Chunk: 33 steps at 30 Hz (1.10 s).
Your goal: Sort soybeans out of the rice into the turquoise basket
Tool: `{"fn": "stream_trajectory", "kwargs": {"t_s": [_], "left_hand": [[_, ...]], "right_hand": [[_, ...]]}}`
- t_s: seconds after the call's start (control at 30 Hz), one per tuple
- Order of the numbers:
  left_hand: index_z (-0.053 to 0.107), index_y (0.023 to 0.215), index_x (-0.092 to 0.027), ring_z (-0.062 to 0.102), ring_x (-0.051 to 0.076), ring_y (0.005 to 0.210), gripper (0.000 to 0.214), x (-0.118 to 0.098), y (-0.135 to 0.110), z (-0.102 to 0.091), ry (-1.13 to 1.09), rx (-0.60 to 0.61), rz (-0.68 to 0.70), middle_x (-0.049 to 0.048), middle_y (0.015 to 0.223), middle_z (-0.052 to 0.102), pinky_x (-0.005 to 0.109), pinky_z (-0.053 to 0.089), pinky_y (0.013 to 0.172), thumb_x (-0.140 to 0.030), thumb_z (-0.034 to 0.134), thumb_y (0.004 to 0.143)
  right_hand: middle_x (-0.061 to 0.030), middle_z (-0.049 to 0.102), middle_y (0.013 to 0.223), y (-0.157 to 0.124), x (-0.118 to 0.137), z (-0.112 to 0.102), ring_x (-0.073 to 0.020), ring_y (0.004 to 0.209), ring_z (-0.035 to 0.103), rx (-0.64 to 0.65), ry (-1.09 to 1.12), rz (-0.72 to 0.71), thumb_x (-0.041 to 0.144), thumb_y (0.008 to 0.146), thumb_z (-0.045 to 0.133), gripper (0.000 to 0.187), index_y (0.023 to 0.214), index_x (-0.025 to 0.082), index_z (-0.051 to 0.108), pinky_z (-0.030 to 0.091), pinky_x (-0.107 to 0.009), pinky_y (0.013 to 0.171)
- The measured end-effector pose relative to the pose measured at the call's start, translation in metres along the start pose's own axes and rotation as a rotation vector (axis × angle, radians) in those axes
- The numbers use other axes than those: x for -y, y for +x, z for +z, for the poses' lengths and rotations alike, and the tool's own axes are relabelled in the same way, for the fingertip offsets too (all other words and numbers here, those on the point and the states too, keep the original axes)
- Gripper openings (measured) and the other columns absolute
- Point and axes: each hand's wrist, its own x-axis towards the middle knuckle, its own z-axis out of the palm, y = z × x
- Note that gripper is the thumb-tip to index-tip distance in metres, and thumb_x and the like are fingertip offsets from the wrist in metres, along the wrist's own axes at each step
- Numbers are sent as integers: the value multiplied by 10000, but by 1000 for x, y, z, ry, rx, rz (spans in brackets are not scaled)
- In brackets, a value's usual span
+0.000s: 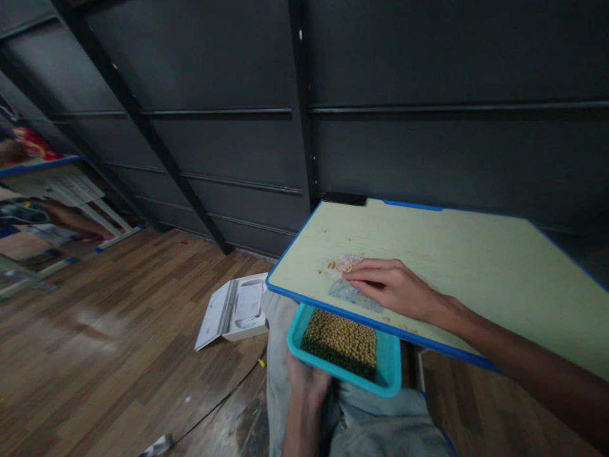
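Note:
My left hand (307,379) grips a turquoise plastic tray (391,365) from below, holding it just under the table's near edge. Pale round dried beans (349,333) fill much of the tray, with a darker green band along its front side. On the pale yellow tabletop (451,254), my right hand (387,285) has its fingers drawn together and fingertips at a small heap of whitish and orange-yellow bits (343,263). Whatever lies between those fingertips is hidden. Under the hand is a clear plastic bag (349,293) with blue marks.
Loose beans (403,328) lie along the table's near edge. An open white box (235,310) rests on the wooden floor, near a black cable (226,398). Dark metal wall panels (228,146) rise behind. At far left, a person's leg shows below another table (42,166).

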Motion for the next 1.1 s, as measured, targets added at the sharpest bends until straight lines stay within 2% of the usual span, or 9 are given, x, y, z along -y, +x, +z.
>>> {"fn": "stream_trajectory", "kwargs": {"t_s": [0.2, 0.37, 0.53, 0.67, 0.83, 1.0, 1.1], "left_hand": [[762, 913, -222, 697, 296, 1003, 299, 1, 1, -3, -61, -90, -25, 90, 928, 779, 503, 472, 1019, -297, 474, 881], [763, 945, -189, 659, 301, 1109, 274, 7, -3, 3, -99, -32, -64, 102, 959, 779, 476, 464, 1030, -296, 519, 878], [777, 929, -173, 664, 318, 1101, 276, 16, -8, 8, -122, -30, -65, 103, 962, 781, 498, 478, 1016, -294, 534, 880], [777, 980, -161, 636, 319, 1157, 280, 26, -10, 5, -175, 3, -101, 125, 975, 779, 510, 452, 1043, -241, 529, 876], [776, 1003, -164, 630, 309, 1171, 328, 32, -9, 4, -161, 34, -95, 123, 1013, 776, 509, 420, 1073, -278, 482, 914], [794, 900, -175, 656, 292, 1129, 349, 32, -10, 5, -182, -2, -111, 107, 852, 787, 490, 423, 1072, -204, 446, 902], [791, 937, -181, 659, 296, 1121, 335, 33, -10, 4, -186, -3, -113, 106, 870, 787, 494, 422, 1070, -199, 459, 890]], "right_hand": [[-61, 742, 1111, 3, 4, -12, -160, 1000, 695, -65, 10, -20, 171, 950, 578, 257, 1165, 198, 717, 557, -323, 902], [-69, 746, 1038, -4, 6, -26, -153, 936, 698, -72, 25, -35, 150, 938, 580, 242, 1127, 171, 730, 561, -301, 841], [-73, 743, 1019, -23, -1, -36, -165, 905, 701, -85, -27, -9, 147, 938, 577, 249, 1130, 186, 730, 562, -307, 794], [-76, 736, 1040, -32, -4, -37, -167, 929, 697, -55, -27, -7, 153, 946, 569, 258, 1154, 185, 720, 566, -310, 812], [-81, 735, 1056, -33, -3, -34, -167, 931, 697, -27, -26, -34, 134, 950, 544, 284, 1165, 194, 719, 574, -322, 836], [-82, 735, 1044, -35, -2, -32, -160, 913, 697, -56, 7, -49, 130, 946, 545, 297, 1184, 199, 709, 576, -315, 815], [-79, 737, 1034, -36, -3, -31, -159, 902, 699, -73, 27, -54, 122, 935, 556, 299, 1181, 196, 710, 574, -313, 812]]}}
